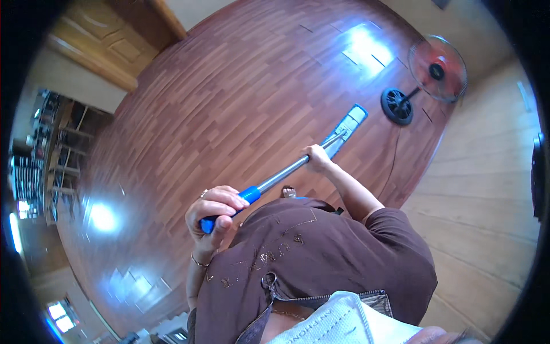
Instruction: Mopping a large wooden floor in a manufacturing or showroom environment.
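A flat mop with a metal pole (282, 174) slants across the front of my body. My left hand (215, 211) is closed round its blue handle grip (247, 198) at the upper end, a ring and a bracelet showing on it. Further down the pole, my right hand (316, 158) wraps round the metal. The mop's long blue head (350, 120) lies on the wood-patterned floor (246, 92), ahead and to the right of me.
A red standing fan (437, 70) with a round black base (396, 106) is at the far right, its cord (395, 155) running over the floor. A pale wall (475, 178) borders the right side. Loaded shelves (66, 152) and a wooden door (109, 37) are on the left.
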### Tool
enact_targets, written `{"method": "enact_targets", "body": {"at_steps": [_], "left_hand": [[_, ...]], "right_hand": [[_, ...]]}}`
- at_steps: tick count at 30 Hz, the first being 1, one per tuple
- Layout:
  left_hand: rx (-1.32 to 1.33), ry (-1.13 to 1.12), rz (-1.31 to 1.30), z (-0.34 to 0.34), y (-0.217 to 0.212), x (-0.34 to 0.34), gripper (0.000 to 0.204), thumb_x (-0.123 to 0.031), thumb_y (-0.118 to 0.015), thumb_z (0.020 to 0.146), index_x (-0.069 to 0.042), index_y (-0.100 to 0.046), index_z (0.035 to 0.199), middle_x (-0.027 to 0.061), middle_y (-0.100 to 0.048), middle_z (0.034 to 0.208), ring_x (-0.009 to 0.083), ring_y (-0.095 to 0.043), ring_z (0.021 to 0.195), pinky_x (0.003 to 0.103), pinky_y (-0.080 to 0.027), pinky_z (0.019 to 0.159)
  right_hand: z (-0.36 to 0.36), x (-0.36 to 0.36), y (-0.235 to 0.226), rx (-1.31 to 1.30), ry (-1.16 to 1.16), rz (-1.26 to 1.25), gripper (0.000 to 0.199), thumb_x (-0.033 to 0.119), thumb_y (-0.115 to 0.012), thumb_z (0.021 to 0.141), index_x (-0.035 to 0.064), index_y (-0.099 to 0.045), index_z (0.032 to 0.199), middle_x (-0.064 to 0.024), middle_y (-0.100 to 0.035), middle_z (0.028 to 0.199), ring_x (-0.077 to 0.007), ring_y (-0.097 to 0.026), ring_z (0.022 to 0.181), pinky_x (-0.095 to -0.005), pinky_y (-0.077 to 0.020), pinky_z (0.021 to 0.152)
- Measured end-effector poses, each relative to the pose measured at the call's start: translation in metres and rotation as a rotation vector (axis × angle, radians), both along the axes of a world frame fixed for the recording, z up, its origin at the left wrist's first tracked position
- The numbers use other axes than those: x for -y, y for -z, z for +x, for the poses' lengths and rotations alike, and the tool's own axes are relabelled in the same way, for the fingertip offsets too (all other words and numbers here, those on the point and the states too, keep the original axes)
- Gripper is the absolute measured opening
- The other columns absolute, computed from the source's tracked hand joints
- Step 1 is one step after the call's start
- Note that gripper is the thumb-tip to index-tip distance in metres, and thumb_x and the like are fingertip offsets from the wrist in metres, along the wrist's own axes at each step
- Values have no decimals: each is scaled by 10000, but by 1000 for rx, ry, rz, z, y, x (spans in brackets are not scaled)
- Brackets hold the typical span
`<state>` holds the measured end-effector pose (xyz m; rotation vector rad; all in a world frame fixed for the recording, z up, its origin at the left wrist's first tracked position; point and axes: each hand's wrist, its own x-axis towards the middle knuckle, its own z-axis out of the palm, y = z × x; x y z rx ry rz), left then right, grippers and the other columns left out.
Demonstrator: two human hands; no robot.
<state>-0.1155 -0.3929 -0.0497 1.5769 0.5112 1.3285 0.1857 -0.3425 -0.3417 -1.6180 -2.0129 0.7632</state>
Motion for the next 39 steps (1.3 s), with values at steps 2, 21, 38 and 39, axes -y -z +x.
{"method": "enact_targets", "body": {"at_steps": [2,21,38,39], "left_hand": [[-22,169,-11,22,-7,-11,189,-204,-689,840,-27,-625,860,142,-655,863,253,-645,801,404,-492,771],[-119,775,-186,63,-33,-41,126,-136,-759,767,-55,-670,802,48,-674,771,217,-639,872,385,-403,892],[-372,95,191,28,-45,20,140,-111,-726,773,-103,-626,870,31,-668,776,224,-679,865,433,-387,937],[-387,14,220,25,-47,27,126,-113,-717,777,-106,-616,852,23,-659,733,218,-688,829,438,-401,928]], "right_hand": [[30,21,3,-49,79,11,128,57,-648,604,126,-677,709,-109,-641,698,-323,-632,718,-398,-501,647],[58,136,-48,51,370,-96,252,244,-658,766,62,-580,611,-176,-587,654,-392,-586,666,-460,-465,590],[-11,-53,-43,57,-235,214,103,171,-660,641,115,-574,656,-88,-578,664,-300,-608,706,-436,-485,744],[-29,-60,-49,28,-277,176,120,190,-668,650,115,-575,663,-93,-586,680,-306,-610,721,-433,-488,733]]}}
